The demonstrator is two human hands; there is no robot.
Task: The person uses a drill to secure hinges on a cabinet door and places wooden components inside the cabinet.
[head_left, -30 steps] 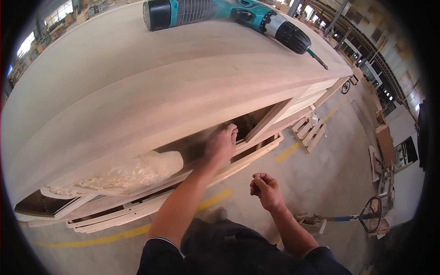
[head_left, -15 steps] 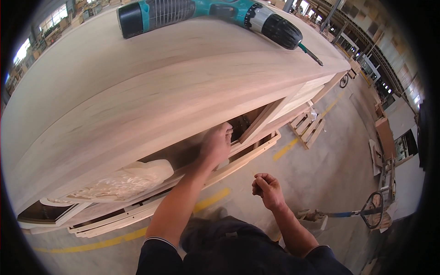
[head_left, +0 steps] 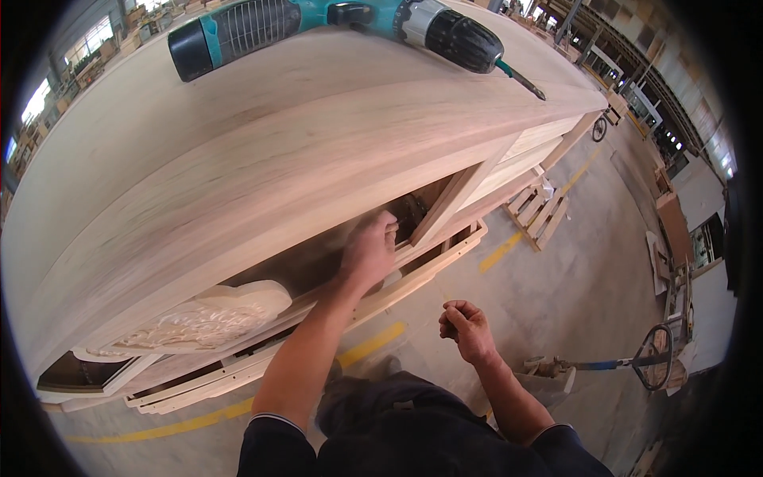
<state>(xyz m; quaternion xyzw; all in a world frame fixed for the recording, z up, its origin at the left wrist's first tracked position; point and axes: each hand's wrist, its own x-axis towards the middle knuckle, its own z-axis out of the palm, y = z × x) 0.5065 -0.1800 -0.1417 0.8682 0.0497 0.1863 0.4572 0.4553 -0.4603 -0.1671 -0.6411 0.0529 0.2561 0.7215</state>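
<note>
The wooden cabinet (head_left: 318, 147) stands right in front of me, its pale top filling the upper part of my view. My left grip (head_left: 370, 248) is at the dark opening (head_left: 310, 262) in its front, near the upright divider (head_left: 457, 204). The fingers there are curled, but their far side is hidden, so I cannot tell how tightly they close or whether they hold anything. My right grip (head_left: 469, 330) hangs in the air apart from the cabinet, narrow, thumb against bent fingers; I cannot tell if something small is pinched in it. Left of the opening, a carved pale piece (head_left: 207, 322) sits on the cabinet front. On the top lies a teal and black drill (head_left: 373, 20), its bit pointing right. Beyond, a slatted pallet (head_left: 536, 216) lies on the grey floor (head_left: 572, 302).
</note>
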